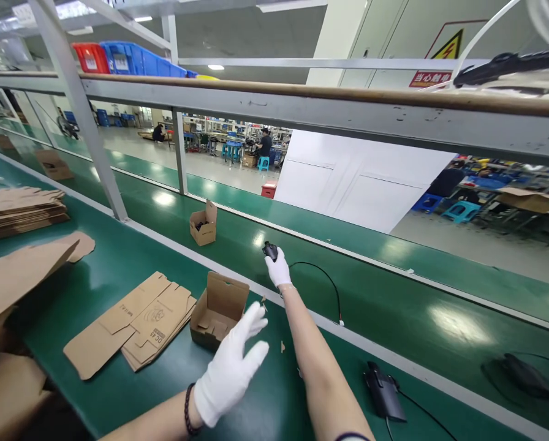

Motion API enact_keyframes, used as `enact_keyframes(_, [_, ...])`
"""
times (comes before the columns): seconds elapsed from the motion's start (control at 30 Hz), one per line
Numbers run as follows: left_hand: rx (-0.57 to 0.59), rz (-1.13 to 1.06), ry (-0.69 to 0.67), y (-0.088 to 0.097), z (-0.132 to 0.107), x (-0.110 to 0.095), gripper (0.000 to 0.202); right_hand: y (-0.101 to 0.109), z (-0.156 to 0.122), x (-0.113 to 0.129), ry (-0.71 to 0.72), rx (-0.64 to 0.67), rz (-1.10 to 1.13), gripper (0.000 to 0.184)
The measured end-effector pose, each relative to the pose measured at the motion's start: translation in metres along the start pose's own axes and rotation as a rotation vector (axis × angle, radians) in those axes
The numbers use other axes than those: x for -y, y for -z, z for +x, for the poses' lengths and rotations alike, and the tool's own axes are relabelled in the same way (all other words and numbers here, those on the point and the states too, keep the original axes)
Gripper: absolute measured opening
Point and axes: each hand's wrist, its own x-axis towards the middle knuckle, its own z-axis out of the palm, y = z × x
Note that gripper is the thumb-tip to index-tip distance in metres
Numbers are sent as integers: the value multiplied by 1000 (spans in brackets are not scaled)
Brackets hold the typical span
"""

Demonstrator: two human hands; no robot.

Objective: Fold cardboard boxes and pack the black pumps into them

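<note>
Splayed, empty white-gloved left hand (232,366) partly hides open brown cardboard box (217,309) beside flattened brown cartons (139,318); right hand (278,268) grips black corded device (269,250).

Red sign (431,78): "当心触电", below a yellow triangle (448,46) bearing a lightning bolt. Flat carton (151,324): "DC", following digits uncertain. Bin labels (91,63): illegible.

My bench (155,392): carton blanks (118,312), lower left; box (205,335) right of them, lower centre; device (385,395), lower right. Belt (385,300) behind: another box (203,235), centre-left; second device (270,250) in my right hand (278,269), centre.
</note>
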Motion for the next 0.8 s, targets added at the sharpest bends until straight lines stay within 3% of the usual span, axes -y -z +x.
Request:
enact_keyframes(0.1, [39,-354,266,-15,25,-23,72,16,-44,-18,121,-161,27,64])
enact_keyframes(0.17, [-24,-514,296,-24,42,-40,79,24,-87,-29,370,-346,-28,63])
enact_keyframes(0.23, [-153,-685,262,-30,55,-53,72,35,-133,-35,683,-470,-171,56])
enact_keyframes(0.33, [-290,-949,263,-29,63,-62,49,64,-192,-39,936,-450,-341,50])
enact_keyframes(0.4, [-264,-988,269,-19,62,-60,43,93,-214,-40,1013,-401,-323,39])
enact_keyframes(0.5, [-91,-846,234,3,53,-54,46,138,-224,-40,1108,-394,-225,19])
enact_keyframes(0.6, [192,-728,219,21,40,-53,49,162,-211,-31,1113,-453,-133,13])
enact_keyframes(0.73, [553,-627,229,30,29,-63,63,145,-184,-7,964,-199,168,20])
enact_keyframes(0.8, [555,-608,212,31,25,-65,81,125,-176,2,793,-77,314,23])
